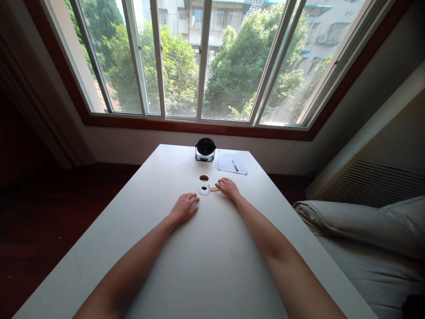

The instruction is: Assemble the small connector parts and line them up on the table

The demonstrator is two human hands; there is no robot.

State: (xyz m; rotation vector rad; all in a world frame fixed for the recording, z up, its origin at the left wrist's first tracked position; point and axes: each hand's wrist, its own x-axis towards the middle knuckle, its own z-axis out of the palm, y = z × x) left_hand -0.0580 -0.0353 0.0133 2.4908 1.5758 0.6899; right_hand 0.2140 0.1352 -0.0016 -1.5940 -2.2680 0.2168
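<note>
My left hand (185,207) rests palm down on the white table, its fingers loosely stretched out and nothing visible in them. Just beyond its fingertips lies a flat white disc (201,192) with a dark hole in its middle. To the right of the disc is a small tan strip (213,189) with a beaded or perforated look. My right hand (228,188) has its bent fingers at the strip's right end, closed on it as far as I can see. Fingers cover part of the strip, so its full shape is hidden.
The white table (206,257) has a round brown-edged hole (203,178) behind the disc. A small black fan (205,148) stands near the far edge. Beside it lie paper sheets (227,160) with a pen (235,165) on top. A cushioned seat (365,226) is at the right.
</note>
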